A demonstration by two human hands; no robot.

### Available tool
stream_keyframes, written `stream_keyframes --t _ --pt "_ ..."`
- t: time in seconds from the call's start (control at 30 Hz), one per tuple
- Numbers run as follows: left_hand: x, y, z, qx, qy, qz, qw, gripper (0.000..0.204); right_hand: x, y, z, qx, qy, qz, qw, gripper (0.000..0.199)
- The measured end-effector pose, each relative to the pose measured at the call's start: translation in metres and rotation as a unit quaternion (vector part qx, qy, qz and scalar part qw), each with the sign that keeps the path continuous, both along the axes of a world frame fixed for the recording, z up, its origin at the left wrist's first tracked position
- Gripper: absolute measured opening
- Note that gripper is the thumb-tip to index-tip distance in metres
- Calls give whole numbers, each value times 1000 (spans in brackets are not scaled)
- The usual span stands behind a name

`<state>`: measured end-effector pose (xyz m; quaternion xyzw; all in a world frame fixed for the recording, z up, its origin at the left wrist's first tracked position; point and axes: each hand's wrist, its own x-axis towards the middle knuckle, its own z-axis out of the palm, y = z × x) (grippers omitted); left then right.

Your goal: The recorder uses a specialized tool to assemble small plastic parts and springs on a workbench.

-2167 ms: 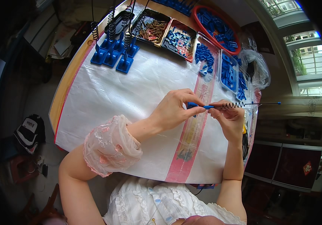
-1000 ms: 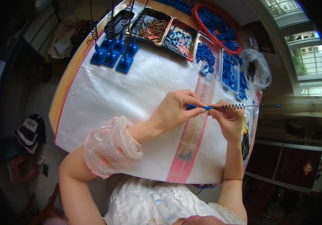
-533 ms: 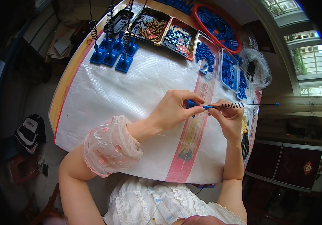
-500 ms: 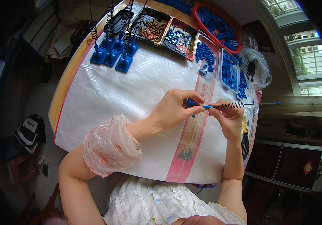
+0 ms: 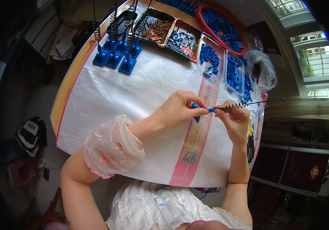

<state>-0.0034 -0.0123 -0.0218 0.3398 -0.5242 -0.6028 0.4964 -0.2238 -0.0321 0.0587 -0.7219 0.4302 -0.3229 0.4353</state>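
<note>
Presently we pinch a blue base [image 5: 195, 111] in our left hand [image 5: 179, 109]; right hand [image 5: 235, 117] beside it grips the springy, light coil rod [image 5: 236, 105].

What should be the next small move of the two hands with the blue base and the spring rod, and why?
Probably press the black coiled spring rod a little deeper into the small blue plastic base. The left hand pinches the base and the right hand holds the spring at its blue end, which just meets the base. The finished blue-based spring antennas stand upright at the table's far edge.
</note>
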Motion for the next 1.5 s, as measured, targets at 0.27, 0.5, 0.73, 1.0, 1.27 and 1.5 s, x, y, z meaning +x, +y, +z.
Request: stream_keyframes --t 0.27,0.5,0.73,1.0,1.27,1.5 --pt "-3 0 -5 -5 10 7 1000 20 1 0 -1 -13 2 4 1000 15" --pt "1 3 6 5 -14 -7 1000 16 2 0 -3 -17 -2 4 1000 15" --pt "-1 4 5 -6 -6 16 1000 14 2 0 -3 -21 -9 4 1000 17" --pt "1 5 8 -30 -15 23 999 13 0 -1 -5 -39 -10 12 999 18" --pt "1 5 9 -41 -21 31 998 12 -1 -2 -4 -52 -14 31 998 18" --pt "1 5 9 -40 -12 26 999 12 -1 -2 -3 -55 -14 37 998 19"
